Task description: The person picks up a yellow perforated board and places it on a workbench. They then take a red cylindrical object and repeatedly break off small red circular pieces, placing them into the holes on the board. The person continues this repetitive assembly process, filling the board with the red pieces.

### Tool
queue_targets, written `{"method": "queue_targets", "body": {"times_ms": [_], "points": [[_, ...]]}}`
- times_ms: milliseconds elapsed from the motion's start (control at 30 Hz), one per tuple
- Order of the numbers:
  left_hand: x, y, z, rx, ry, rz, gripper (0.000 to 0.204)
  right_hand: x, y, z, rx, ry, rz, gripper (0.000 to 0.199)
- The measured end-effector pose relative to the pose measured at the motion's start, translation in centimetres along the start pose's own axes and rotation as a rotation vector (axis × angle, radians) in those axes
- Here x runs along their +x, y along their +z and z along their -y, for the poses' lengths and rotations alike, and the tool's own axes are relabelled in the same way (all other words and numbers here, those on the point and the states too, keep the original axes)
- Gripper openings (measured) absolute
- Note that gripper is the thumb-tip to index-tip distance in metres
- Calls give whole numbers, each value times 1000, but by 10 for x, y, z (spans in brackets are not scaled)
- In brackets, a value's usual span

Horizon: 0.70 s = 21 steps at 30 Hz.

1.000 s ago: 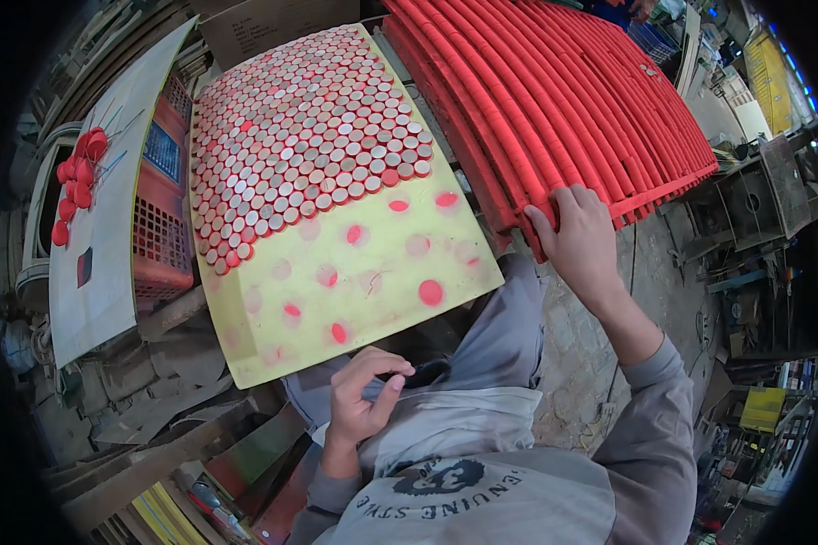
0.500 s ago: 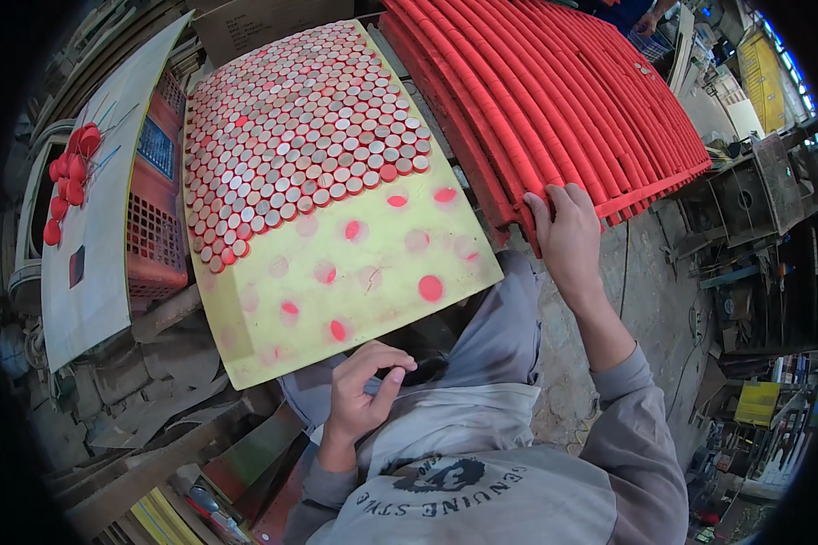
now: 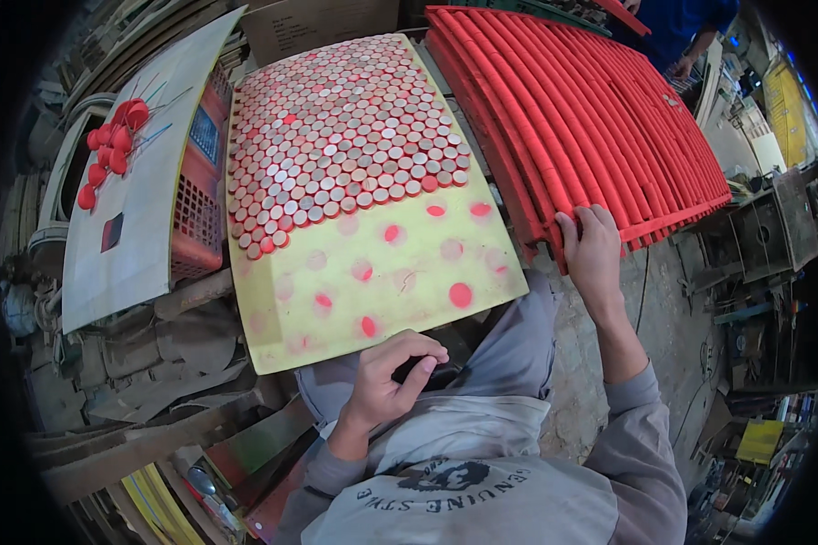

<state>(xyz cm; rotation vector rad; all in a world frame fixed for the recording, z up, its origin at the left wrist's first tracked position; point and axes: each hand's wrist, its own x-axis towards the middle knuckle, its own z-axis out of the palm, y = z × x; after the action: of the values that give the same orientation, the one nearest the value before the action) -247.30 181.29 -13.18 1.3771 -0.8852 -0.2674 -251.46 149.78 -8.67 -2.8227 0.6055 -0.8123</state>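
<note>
My right hand [image 3: 596, 254] grips the near left corner of a red slatted rack [image 3: 600, 136], thumb and fingers over its front edge. Long rows of red rods run away from me across it. Over my lap, my left hand [image 3: 393, 380] is curled, its thumb close to the fingers; whatever may be inside is hidden. Just beyond that hand lies a yellow board [image 3: 409, 282] with red spots of paint on its bare near part. Many small round discs [image 3: 345, 136], pale on top with red sides, stand packed together over its far part.
At left, a white panel [image 3: 136, 227] carries several red round pieces [image 3: 114, 145] with thin sticks. A red plastic crate [image 3: 195, 232] stands beneath it. Another person's hand [image 3: 682, 67] shows at the far right. A cardboard box [image 3: 323, 27] stands behind the board.
The whole view has shifted, so the board and rack appear further right. My right hand stays on the rack's corner, and my left hand stays curled over my lap.
</note>
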Motion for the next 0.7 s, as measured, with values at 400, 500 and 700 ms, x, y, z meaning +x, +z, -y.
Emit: {"method": "queue_targets", "body": {"times_ms": [400, 500, 700], "points": [[23, 31, -1, 21, 20, 8, 8, 27, -14, -22, 79, -14, 141, 29], [18, 34, 4, -4, -15, 11, 10, 28, -14, -23, 123, -11, 126, 29], [17, 37, 14, -35, -24, 29, 10, 31, -13, -24, 150, 4, 120, 29]]}}
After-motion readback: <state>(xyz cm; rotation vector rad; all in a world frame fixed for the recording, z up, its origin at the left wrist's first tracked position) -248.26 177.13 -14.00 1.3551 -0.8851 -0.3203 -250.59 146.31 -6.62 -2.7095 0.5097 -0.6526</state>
